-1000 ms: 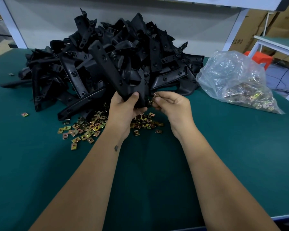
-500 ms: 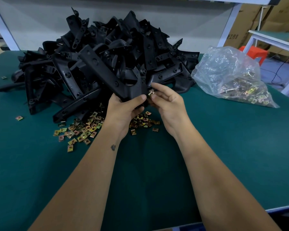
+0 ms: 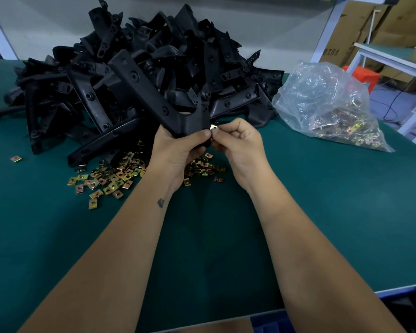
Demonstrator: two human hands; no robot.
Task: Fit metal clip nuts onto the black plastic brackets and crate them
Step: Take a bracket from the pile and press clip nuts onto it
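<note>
A: Head view, workbench: a black plastic bracket (image 3: 154, 102) is gripped at its forked lower end by the left hand (image 3: 178, 150), fingers wrapped round it and the thumb laid across the front. What has been altered in the last second?

B: The clip nut (image 3: 214, 127) has been brought from just beside the bracket to its right-hand edge, where it is now seen touching the plastic. It is pinched between thumb and forefinger of the right hand (image 3: 238, 143), the other fingers curled in. Both hands have also been raised slightly off the green table (image 3: 322, 212).

A: And what is meant by that for the task?

B: Seating is judged to be under way; whether the nut has been pushed fully home cannot be told, as the joint is partly hidden by the thumbs.

A: Where is the remaining stock found?

B: Unfitted brackets are heaped in a pile (image 3: 178, 56) behind the hands, loose clip nuts (image 3: 111, 179) are scattered beneath them, and more are held in a clear bag (image 3: 322, 99) to the right. A blue crate edge (image 3: 271, 320) is glimpsed at the near table edge; crating has not yet been reached for this piece.
</note>
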